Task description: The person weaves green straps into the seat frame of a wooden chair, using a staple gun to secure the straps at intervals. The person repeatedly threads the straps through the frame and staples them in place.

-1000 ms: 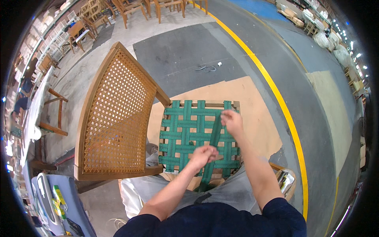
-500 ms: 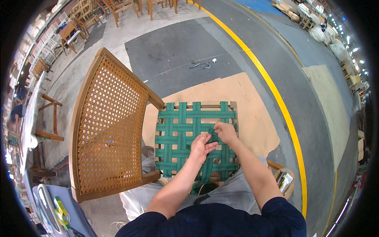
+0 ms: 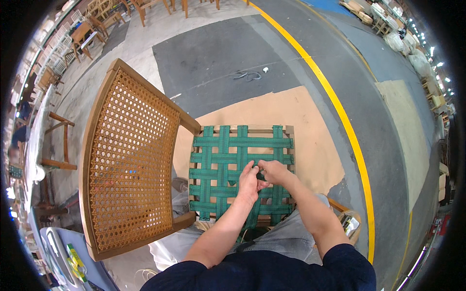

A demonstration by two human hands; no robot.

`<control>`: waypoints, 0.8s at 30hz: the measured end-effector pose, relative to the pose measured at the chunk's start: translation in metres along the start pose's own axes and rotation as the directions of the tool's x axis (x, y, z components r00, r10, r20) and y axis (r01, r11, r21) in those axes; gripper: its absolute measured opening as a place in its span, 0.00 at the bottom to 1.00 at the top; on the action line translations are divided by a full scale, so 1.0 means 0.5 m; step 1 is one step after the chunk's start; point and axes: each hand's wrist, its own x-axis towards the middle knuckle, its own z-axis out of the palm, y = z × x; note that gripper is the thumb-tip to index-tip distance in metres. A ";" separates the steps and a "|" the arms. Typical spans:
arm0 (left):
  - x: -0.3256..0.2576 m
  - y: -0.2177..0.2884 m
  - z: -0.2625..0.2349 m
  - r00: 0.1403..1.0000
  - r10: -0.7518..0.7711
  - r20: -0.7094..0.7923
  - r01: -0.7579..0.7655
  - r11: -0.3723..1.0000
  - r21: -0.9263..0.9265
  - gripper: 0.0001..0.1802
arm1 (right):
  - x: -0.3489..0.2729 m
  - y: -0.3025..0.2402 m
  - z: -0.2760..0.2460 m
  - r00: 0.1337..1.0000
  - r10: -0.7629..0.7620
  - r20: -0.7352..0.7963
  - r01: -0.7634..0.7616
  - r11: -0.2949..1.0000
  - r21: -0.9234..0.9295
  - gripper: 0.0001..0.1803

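A wooden chair seat frame (image 3: pixel 290 130) in front of me is laced with green webbing straps (image 3: pixel 208 157), crossing over and under one another. One loose green strap (image 3: pixel 251 219) rises from the seat's near edge to my hands. Above the right half of the seat, my left hand (image 3: pixel 249 185) has its fingers closed on this strap. Right against it, my right hand (image 3: pixel 273 173) pinches the strap's dark folded end from the other side. The fingers partly hide that end. To the left stands the chair's woven cane back (image 3: pixel 136 160) in a wooden frame.
Brown cardboard (image 3: pixel 310 131) lies beneath the chair. A blue-grey surface (image 3: pixel 92 252) with a yellow-green item is at lower left. A small container (image 3: pixel 350 224) sits at right by my leg. Wooden chairs (image 3: pixel 141 9) stand beyond; a yellow line (image 3: pixel 335 99) crosses the floor.
My right hand has come down and left to meet my left hand. The left fingers, spread before, have closed on the strap. The view has shifted slightly.
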 end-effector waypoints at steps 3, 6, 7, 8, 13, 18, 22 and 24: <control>0.047 0.022 -0.012 0.982 -0.176 0.066 0.173 0.984 0.049 0.26 | 0.027 0.006 0.000 0.999 -0.006 0.044 0.010 0.997 -0.078 0.12; 0.093 0.028 -0.020 0.959 -0.271 0.079 0.269 0.962 0.042 0.26 | 0.035 0.007 0.006 0.999 -0.013 -0.039 0.011 0.999 -0.052 0.11; 0.100 0.025 -0.021 0.967 -0.221 0.123 0.228 0.973 -0.045 0.26 | 0.030 0.007 0.009 0.992 -0.047 -0.114 0.048 0.999 0.009 0.10; 0.103 0.020 -0.020 0.973 -0.194 0.124 0.208 0.971 -0.117 0.25 | 0.022 0.006 0.013 0.990 -0.014 -0.144 0.020 0.999 0.038 0.09; 0.073 0.016 -0.001 0.987 -0.115 0.112 0.122 0.990 -0.064 0.28 | -0.022 0.002 0.038 0.910 0.100 -0.401 -0.009 0.975 0.222 0.04; 0.053 0.049 -0.016 0.967 -0.115 0.227 0.071 0.979 0.192 0.32 | -0.009 0.008 0.057 0.847 -0.066 -0.528 0.076 0.997 -0.003 0.04; 0.086 0.061 -0.028 0.964 -0.169 0.204 0.189 0.979 -0.080 0.28 | -0.004 -0.002 0.069 0.769 -0.039 -0.639 0.146 0.982 0.117 0.07; 0.098 0.051 -0.027 0.961 -0.188 0.203 0.222 0.963 -0.155 0.27 | -0.010 -0.010 0.067 0.804 0.039 -0.594 0.093 0.977 0.190 0.07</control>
